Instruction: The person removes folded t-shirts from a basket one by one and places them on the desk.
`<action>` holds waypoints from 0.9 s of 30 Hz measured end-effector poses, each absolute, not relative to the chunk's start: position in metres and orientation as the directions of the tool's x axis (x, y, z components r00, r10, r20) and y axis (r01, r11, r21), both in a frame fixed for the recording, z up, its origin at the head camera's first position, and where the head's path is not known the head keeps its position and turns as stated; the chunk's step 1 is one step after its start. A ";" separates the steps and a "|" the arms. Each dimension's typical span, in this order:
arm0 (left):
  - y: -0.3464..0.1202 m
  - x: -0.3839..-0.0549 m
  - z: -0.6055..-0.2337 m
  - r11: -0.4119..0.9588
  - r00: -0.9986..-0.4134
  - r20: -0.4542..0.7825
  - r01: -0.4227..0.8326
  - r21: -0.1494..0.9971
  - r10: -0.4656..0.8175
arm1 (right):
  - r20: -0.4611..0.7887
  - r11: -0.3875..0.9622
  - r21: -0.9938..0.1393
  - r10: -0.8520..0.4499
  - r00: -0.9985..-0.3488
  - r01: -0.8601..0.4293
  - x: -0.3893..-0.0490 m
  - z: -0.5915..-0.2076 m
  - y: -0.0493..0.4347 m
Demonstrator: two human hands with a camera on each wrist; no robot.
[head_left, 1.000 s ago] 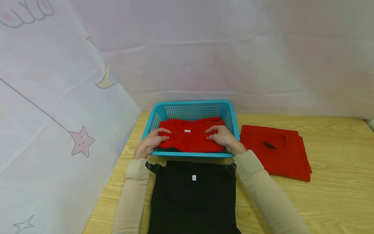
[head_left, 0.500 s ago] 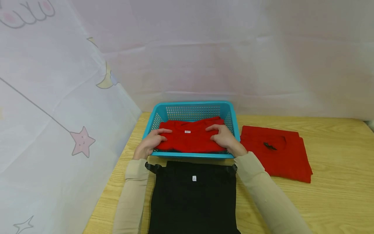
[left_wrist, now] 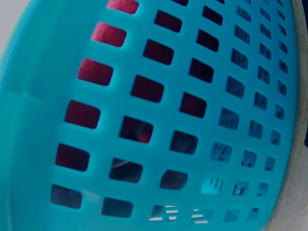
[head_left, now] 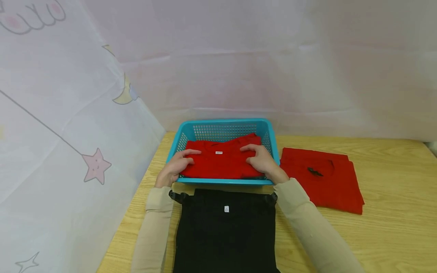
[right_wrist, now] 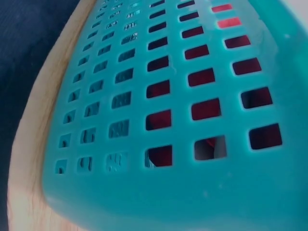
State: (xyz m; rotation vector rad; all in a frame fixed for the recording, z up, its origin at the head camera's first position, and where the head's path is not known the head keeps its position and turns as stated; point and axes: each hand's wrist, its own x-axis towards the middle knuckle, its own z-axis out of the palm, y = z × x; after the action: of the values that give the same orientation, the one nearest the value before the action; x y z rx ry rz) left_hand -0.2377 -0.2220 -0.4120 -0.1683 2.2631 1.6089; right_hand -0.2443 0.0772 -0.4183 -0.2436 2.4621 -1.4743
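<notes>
A folded red shirt [head_left: 222, 165] with a small white neck label lies inside a turquoise plastic basket [head_left: 225, 181]. At its left side my left hand [head_left: 175, 165] reaches over the basket rim and grips the shirt's edge. My right hand [head_left: 264, 161] holds the opposite edge the same way, thumb toward the front. Some of the fingers are hidden down inside the basket. In both wrist views the perforated basket wall [left_wrist: 29, 144] fills the picture, with red cloth [right_wrist: 207, 109] showing through the holes.
A folded black garment [head_left: 225, 235] with a white label lies on the wooden table [head_left: 392, 189] in front of the basket. To the right lies another folded red shirt [head_left: 321, 185] with a dark mark near its collar. A pale printed sheet [head_left: 239, 76] hangs behind.
The red shirt's front edge now spreads further over the dark strip along the basket's front. Its back right corner sits slightly higher. My hands have barely shifted.
</notes>
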 end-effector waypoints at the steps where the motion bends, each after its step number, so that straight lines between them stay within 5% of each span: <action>1: -0.222 -0.238 -0.412 0.345 -0.929 -0.353 -0.297 0.891 0.111 | -0.130 0.473 -0.881 -0.275 -0.953 -0.016 -0.244 -0.418 0.077; 27: -0.228 -0.237 -0.410 0.258 -0.950 -0.282 -0.241 0.936 0.135 | -0.012 0.445 -0.885 -0.316 -0.949 -0.138 -0.243 -0.409 0.086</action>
State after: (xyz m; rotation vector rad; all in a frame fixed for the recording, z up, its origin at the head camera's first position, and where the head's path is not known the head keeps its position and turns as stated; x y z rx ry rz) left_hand -0.2365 -0.2276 -0.4103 -0.0980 2.2285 1.7429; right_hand -0.2434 0.0858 -0.4092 -0.3999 2.5176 -1.5162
